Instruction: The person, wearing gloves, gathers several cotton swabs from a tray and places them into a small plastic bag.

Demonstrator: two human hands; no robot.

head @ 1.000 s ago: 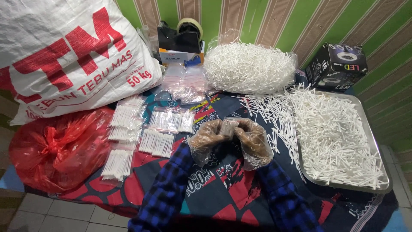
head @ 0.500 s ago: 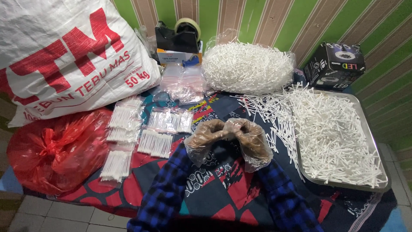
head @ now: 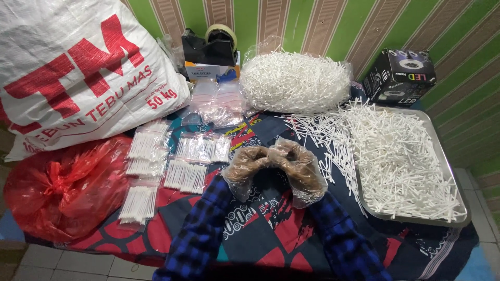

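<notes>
Little changed since a second ago: left hand (head: 249,167) and right hand (head: 298,166) still gloved, fingertips together; grasp impossible to tell. Sticks (head: 401,156) right of hands; packets (head: 186,176) left.

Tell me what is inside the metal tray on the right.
The metal tray holds a loose heap of thin white sticks, filling most of it and spilling over its left edge onto the patterned cloth. The tray's floor is almost fully covered, so anything beneath the heap cannot be seen.
</notes>
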